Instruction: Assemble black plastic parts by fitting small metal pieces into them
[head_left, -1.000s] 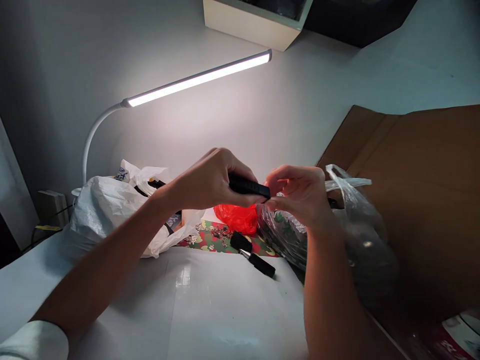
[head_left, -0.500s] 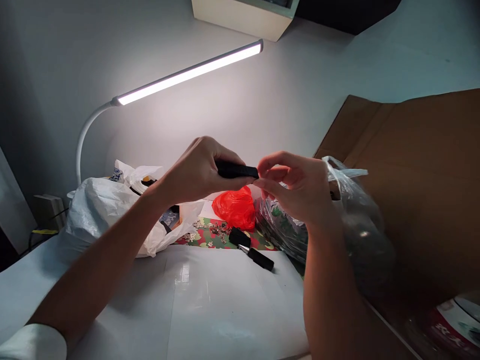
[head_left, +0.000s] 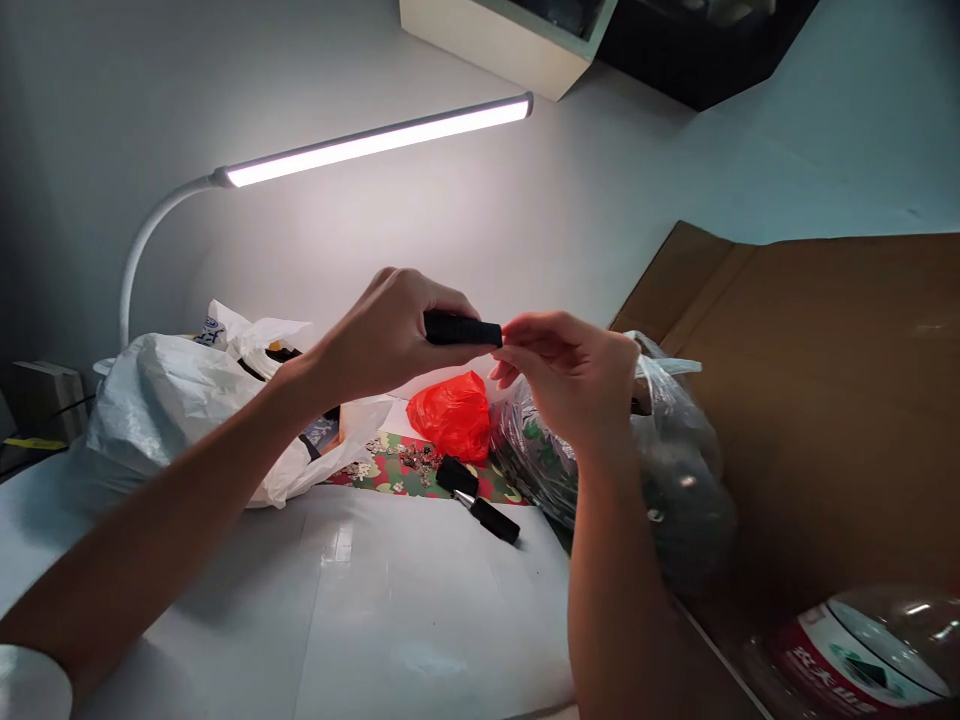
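My left hand (head_left: pixel 394 325) grips a small black oblong piece (head_left: pixel 463 331) between thumb and fingers, held up above the table. At that piece's right end, the thumb and forefinger of my right hand (head_left: pixel 574 365) are pinched together. Whatever they pinch is too small or hidden to make out. Below lies a tool with a black handle (head_left: pixel 495 520) and a pointed metal tip. Its tip rests by another black oblong piece (head_left: pixel 457 475). Small metal bits (head_left: pixel 420 457) are scattered on a red and green patterned sheet (head_left: pixel 390 483).
White plastic bags (head_left: pixel 165 390) sit at the left under a lit lamp (head_left: pixel 375 140). A red plastic bag (head_left: pixel 452 415) and a clear bag (head_left: pixel 686 490) stand behind the hands. Cardboard (head_left: pixel 825 400) rises at the right, near a labelled bottle (head_left: pixel 862 655). White sheeting (head_left: pixel 420 610) covers the table.
The view has shifted, so the table things appear further left and more of the bottle shows. Both hands keep their hold, with the right fingertips still at the black piece's end.
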